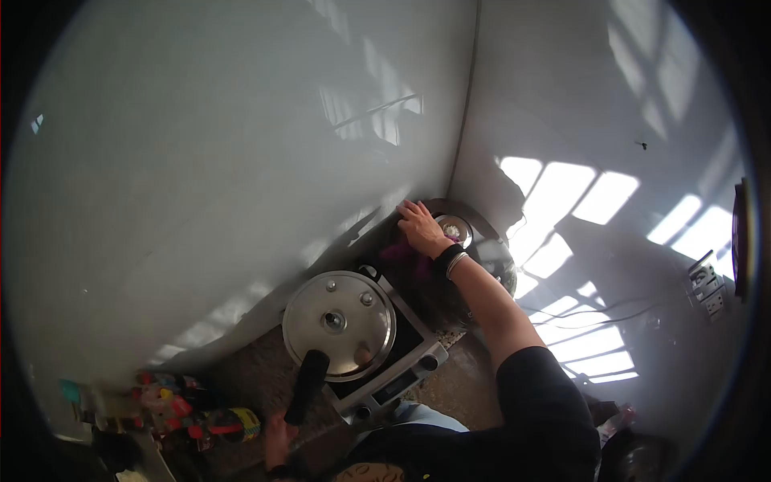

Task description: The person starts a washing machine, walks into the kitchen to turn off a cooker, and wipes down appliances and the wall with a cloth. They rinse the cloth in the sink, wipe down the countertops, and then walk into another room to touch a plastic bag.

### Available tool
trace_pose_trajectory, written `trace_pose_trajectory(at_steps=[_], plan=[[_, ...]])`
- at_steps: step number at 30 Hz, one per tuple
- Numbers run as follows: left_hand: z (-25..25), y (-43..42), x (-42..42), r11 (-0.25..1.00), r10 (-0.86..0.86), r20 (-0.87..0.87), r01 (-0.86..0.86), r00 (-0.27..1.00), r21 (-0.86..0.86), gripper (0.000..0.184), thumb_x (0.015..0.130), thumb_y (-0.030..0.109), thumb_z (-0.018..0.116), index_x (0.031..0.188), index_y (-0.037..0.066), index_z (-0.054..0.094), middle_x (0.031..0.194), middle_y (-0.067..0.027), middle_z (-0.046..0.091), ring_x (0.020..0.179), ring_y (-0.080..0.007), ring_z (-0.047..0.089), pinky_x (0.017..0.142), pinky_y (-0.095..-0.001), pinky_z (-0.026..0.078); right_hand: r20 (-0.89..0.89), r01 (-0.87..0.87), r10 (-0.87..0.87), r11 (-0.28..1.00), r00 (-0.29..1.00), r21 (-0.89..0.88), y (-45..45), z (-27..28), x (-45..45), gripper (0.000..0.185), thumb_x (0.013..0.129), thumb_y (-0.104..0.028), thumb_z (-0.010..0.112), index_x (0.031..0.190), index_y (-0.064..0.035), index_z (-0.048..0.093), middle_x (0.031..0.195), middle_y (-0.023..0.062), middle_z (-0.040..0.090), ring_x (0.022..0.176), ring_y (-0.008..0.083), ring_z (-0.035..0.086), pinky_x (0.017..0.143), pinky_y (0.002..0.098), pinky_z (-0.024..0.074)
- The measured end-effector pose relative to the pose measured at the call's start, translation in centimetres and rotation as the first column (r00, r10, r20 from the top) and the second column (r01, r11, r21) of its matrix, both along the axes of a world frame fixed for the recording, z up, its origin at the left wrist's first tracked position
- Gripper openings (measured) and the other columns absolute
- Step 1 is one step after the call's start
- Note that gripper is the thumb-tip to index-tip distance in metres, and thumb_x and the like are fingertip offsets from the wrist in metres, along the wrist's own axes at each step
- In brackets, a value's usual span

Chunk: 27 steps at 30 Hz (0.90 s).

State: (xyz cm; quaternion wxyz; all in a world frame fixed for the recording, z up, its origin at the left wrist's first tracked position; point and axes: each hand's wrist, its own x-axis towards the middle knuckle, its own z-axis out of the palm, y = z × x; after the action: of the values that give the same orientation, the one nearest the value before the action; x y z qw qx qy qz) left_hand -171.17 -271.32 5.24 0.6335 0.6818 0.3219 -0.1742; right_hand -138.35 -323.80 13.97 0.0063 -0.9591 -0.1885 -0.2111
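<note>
My right hand (423, 230) reaches to the back corner, its fingers spread over the edge of a dark round vessel (502, 265). Beside it lie something purple (405, 259) and a shiny round piece with a white item (451, 232) on it. My left hand (279, 438) is low in the view, near the end of a black handle (308, 387); its fingers are dim and hard to make out. That handle belongs to a pot with a round metal lid (341, 309), which stands on a cooker (418, 365) with knobs.
Bottles (233, 424) and red packets (165, 406) crowd the lower left. Walls rise behind the cooker and on the right, where sockets (707, 287) and thin cables (594, 315) show. A clear bottle (617, 421) lies at the lower right.
</note>
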Motion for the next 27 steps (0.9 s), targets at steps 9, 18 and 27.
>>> trace_pose_trajectory(at_steps=[9, 18, 27], plan=[[-3.1, 1.5, -5.8, 0.971, 0.225, -0.019, -0.226, 0.974, -0.076, 0.028, 0.092, 0.029, 0.057, 0.113, 0.011, 0.054, 0.091, -0.0063, 0.063, 0.078, -0.0192, 0.065, 0.062, -0.0327, 0.054, -0.141, -0.382, 0.387, 0.922, 0.911, 0.062, -0.3, 2.4, -9.8, 0.02, 0.065, -0.018, 0.069, 0.085, -0.0154, 0.069, 0.113, 0.0069, 0.054, 0.117, 0.0266, 0.043, 0.103, 0.051, 0.0311], [-0.8, 0.3, -5.5, 0.982, 0.189, -0.085, -0.188, 0.978, 0.018, 0.03, 0.09, 0.021, 0.06, 0.116, 0.01, 0.053, 0.096, -0.0062, 0.063, 0.084, -0.0183, 0.064, 0.07, -0.0308, 0.053, -0.383, 0.148, -0.104, 0.985, 0.918, 0.089, -2.9, 1.8, 6.1, 0.023, 0.07, -0.009, 0.066, 0.088, -0.0222, 0.07, 0.108, 0.0048, 0.054, 0.113, 0.0279, 0.044, 0.092, 0.0457, 0.0381], [-2.3, 2.1, -13.3, 0.93, 0.361, -0.099, -0.366, 0.927, -0.038, 0.03, 0.089, 0.016, 0.061, 0.117, 0.009, 0.053, 0.095, -0.0051, 0.061, 0.084, -0.0164, 0.062, 0.067, -0.028, 0.052, -0.698, 0.096, -0.149, 0.989, 0.7, -0.114, -0.7, 3.9, 7.2, 0.028, 0.076, -0.01, 0.059, 0.101, -0.0219, 0.067, 0.119, 0.0086, 0.051, 0.118, 0.0355, 0.043, 0.091, 0.0565, 0.0416]])
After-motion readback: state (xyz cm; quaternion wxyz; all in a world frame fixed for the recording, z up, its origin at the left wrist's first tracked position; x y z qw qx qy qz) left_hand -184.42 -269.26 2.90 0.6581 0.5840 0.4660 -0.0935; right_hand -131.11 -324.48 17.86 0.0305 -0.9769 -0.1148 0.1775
